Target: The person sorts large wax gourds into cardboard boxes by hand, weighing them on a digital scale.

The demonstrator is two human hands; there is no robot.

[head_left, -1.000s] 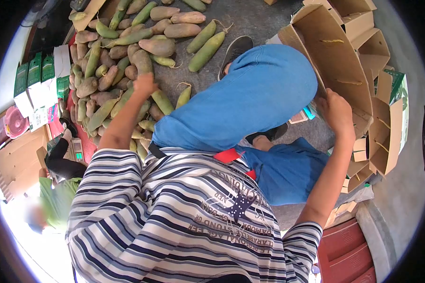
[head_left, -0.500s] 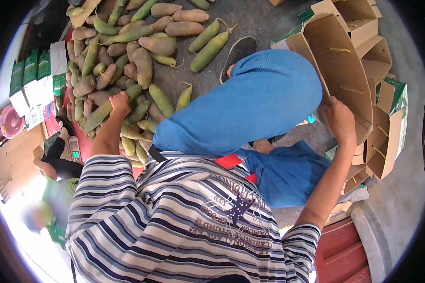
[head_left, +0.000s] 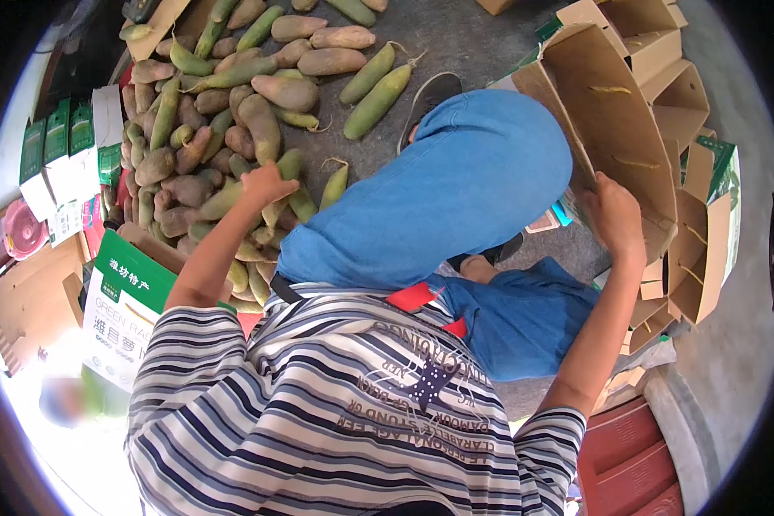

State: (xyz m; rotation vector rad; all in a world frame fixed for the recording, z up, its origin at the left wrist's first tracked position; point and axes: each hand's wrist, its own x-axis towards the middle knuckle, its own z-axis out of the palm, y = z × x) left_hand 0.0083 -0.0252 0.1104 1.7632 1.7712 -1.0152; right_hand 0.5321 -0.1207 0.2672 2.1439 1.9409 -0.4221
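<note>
My left hand (head_left: 268,184) is over the right part of a pile of green radishes (head_left: 181,163), with its thumb stretched out to one side. It is at a radish (head_left: 291,162), and whether it touches that radish is hard to make out. My right hand (head_left: 615,215) is closed on the near edge of an open cardboard box (head_left: 611,120), beside my bent knee. The box is tilted, with its brown inside and two yellowish cords showing.
More open cartons (head_left: 705,215) stand at the right. Two loose radishes (head_left: 378,99) lie on the grey floor near my shoe (head_left: 428,99). A printed green-and-white carton (head_left: 129,292) is beside my left arm, with a blurred person (head_left: 69,400) behind it. Red crates (head_left: 632,464) stand lower right.
My left hand has moved right and slightly up across the radishes. The printed carton has come into view at the left, covering much of the person there. My right hand keeps hold of the box.
</note>
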